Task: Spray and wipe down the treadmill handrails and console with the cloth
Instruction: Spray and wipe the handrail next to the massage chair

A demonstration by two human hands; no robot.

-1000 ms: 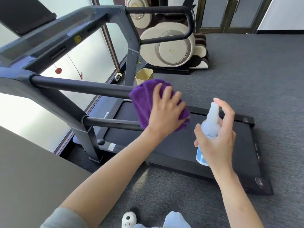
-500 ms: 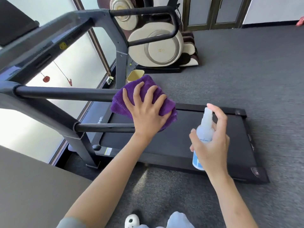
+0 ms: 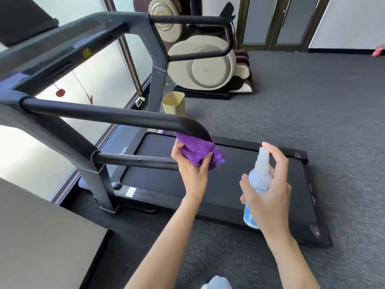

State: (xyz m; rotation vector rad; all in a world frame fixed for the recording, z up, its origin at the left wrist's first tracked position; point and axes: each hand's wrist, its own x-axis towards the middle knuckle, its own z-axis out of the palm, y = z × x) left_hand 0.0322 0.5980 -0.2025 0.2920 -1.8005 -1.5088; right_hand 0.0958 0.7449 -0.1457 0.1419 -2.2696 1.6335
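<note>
Purple cloth [image 3: 199, 150], frame centre, bunched at the curved end of the near handrail [image 3: 116, 116], just under the bend and touching it. Left hand [image 3: 192, 171] grasps it, fingers curled into the folds. Change: a second ago the cloth lay spread over the rail under a flat palm; it has since slid off the end and gathered up. Judgement: top pass on this rail done, underside or lower bar [image 3: 135, 160] next. Rail's long axis runs from left edge to centre. Spray bottle [image 3: 258, 184], right of centre, gripped by right hand [image 3: 268, 192], upright, nozzle up, forefinger on the pump. Far handrail [image 3: 195, 19], upper centre, seems untouched.
</note>
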